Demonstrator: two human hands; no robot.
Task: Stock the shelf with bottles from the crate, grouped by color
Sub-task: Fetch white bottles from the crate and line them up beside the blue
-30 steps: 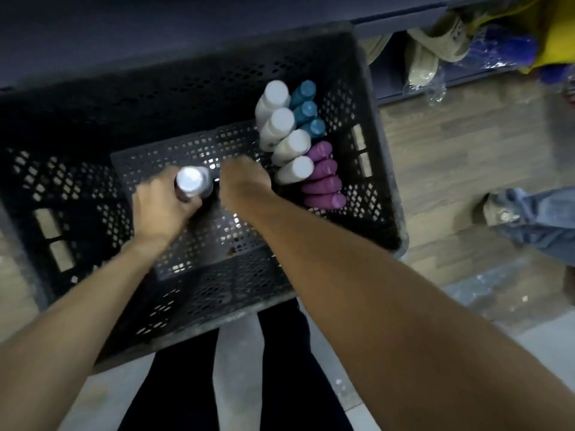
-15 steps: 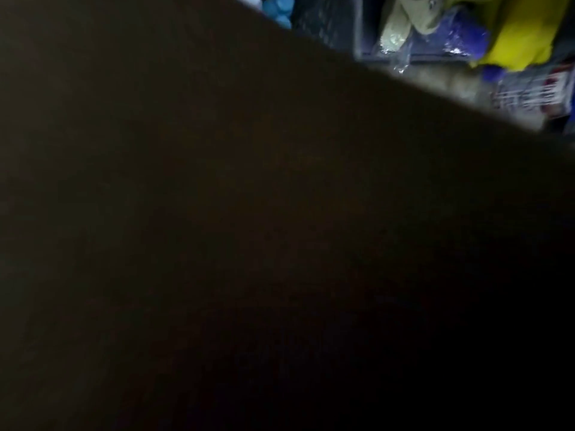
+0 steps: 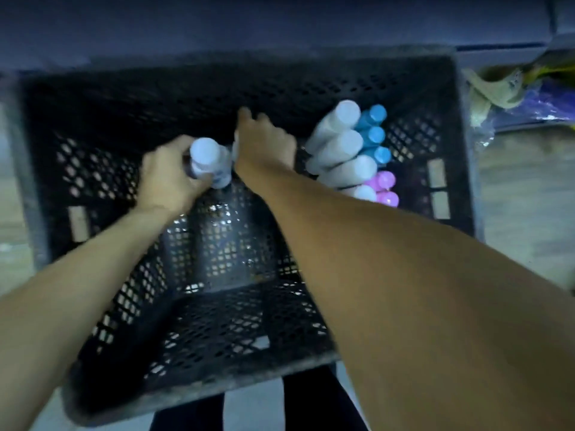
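A black perforated crate (image 3: 202,396) sits below me. My left hand (image 3: 168,178) grips a white-capped bottle (image 3: 206,157) upright above the crate floor. Just right of it, my right hand (image 3: 264,144) reaches down by the crate's far wall, back toward the camera, fingers curled. A white sliver of another bottle (image 3: 234,148) shows at its thumb side, and the hand seems to grip it. In the crate's right end lie several white bottles (image 3: 339,144), three blue ones (image 3: 375,135) and pink ones (image 3: 385,189). The dark shelf (image 3: 280,23) runs across the top.
Pale and yellow items with blue plastic (image 3: 529,98) lie on a low shelf at the right. Wood-pattern floor (image 3: 522,197) flanks the crate. My dark trouser legs (image 3: 311,402) stand at the crate's near edge. The picture is blurred.
Half a second ago something dark covered nearly the whole view; the crate shows again. Both hands sit farther toward the crate's far wall, the left still holding its bottle.
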